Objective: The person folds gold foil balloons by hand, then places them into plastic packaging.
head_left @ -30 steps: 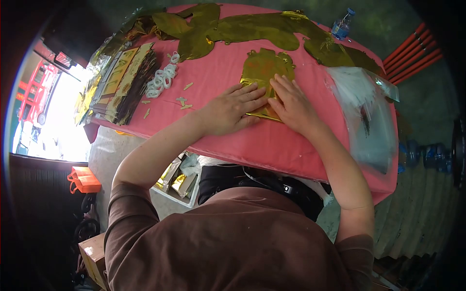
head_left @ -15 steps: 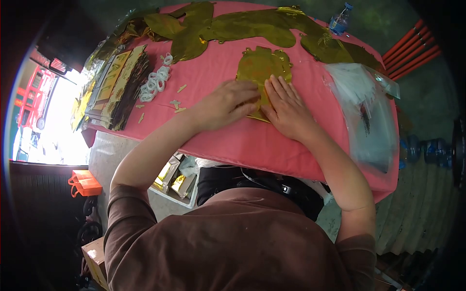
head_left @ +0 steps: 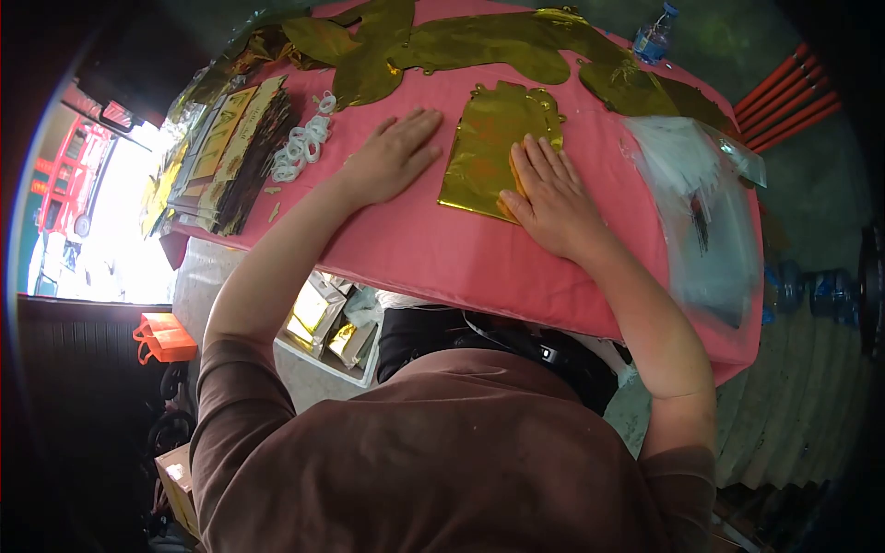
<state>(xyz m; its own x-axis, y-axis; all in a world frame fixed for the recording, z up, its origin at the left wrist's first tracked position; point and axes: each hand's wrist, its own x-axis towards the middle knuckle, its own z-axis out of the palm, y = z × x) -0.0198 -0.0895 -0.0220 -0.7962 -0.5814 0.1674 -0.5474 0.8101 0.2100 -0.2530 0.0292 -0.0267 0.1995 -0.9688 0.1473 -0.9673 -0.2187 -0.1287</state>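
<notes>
A folded gold foil balloon (head_left: pixel 489 152) lies flat on the pink tablecloth (head_left: pixel 406 240), with small tabs along its far and right edges. My right hand (head_left: pixel 553 198) rests flat on its right side, fingers stretched out and pointing away from me. My left hand (head_left: pixel 392 158) is to the left of the balloon, apart from it, low over or on the cloth. Its fingers are extended and nothing shows in them. White ribbon coils (head_left: pixel 302 147) lie just beyond my left wrist. Small pale tabs (head_left: pixel 274 212) are on the cloth by my left forearm.
Flat gold foil balloons (head_left: pixel 489 51) spread along the far edge. A stack of printed cards (head_left: pixel 230 152) stands at the left, clear plastic bags (head_left: pixel 705 249) lie at the right. A water bottle (head_left: pixel 654 35) is at the back. Below the table is a white box (head_left: pixel 355 373) of packs.
My left hand has left the foil balloon and moved left onto or over the cloth. My right hand stays on the balloon's right side. The view has shifted slightly.
</notes>
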